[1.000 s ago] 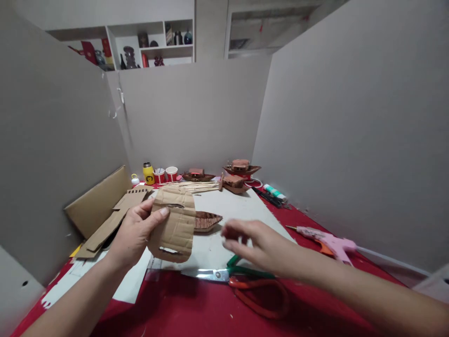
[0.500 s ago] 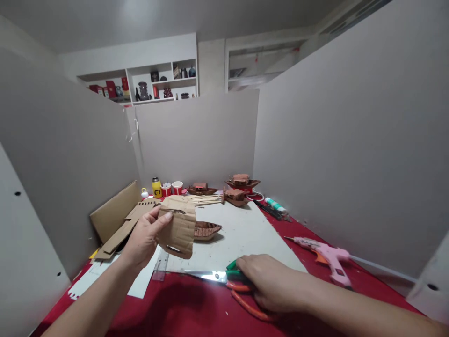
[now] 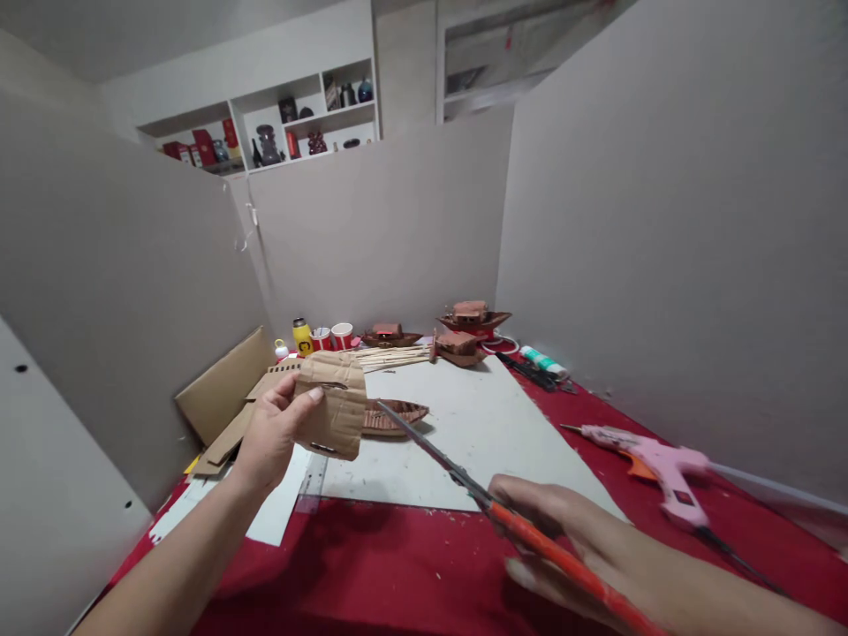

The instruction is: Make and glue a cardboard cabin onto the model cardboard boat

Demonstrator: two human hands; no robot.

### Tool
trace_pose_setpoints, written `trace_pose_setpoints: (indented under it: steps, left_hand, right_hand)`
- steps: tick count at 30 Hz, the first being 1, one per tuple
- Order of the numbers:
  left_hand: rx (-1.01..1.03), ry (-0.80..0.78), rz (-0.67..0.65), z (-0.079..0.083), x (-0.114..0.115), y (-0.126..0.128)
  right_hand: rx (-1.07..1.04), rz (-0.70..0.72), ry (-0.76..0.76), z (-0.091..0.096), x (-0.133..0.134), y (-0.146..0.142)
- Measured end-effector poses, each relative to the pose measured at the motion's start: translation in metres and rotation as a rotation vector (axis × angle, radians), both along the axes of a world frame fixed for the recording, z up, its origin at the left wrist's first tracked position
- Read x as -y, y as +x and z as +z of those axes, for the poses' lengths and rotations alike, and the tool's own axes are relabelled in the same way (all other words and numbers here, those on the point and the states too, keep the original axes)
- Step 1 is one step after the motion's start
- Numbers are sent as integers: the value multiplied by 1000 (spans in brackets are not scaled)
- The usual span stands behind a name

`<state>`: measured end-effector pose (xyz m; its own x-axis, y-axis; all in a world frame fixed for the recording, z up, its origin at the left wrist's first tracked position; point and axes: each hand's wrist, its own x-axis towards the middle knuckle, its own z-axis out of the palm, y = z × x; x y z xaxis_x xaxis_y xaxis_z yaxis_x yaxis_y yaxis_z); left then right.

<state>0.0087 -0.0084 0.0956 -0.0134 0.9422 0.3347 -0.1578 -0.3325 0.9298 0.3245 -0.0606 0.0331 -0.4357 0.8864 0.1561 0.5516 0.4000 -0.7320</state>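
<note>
The bench, covered in red (image 3: 371, 574), is enclosed by plain grey partitions: one at the left (image 3: 119, 256), one across the middle (image 3: 377, 238) and one at the right (image 3: 682, 221). At the lower left edge, a white panel (image 3: 53, 495) is pierced by dark round holes. At upper left, white shelving (image 3: 308, 93) is stocked with red boxes (image 3: 204, 147) and dark vases (image 3: 268, 146). A framed opening (image 3: 496, 66) is seen at upper right. The grey ceiling (image 3: 99, 35) is dimly lit.
</note>
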Motion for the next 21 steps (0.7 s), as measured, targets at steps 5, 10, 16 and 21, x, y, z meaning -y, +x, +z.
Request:
trace_pose_setpoints:
  steps: [5,10,16,21]
  left_hand:
    - [-50,49,23,-5,-10,9]
    - [-104,82,45,-10,-18,15]
    - [-166,99,8,-13,-36,15]
    - [-129,65,-35,-22,-49,10]
  right_hand:
    - [-28,190,-94,14,-13,-14]
    - [-31,247,-132,18,-34,-27]
    - [20,61,-101,25,-40,-33]
    - [204,-58,-10,30,-48,-34]
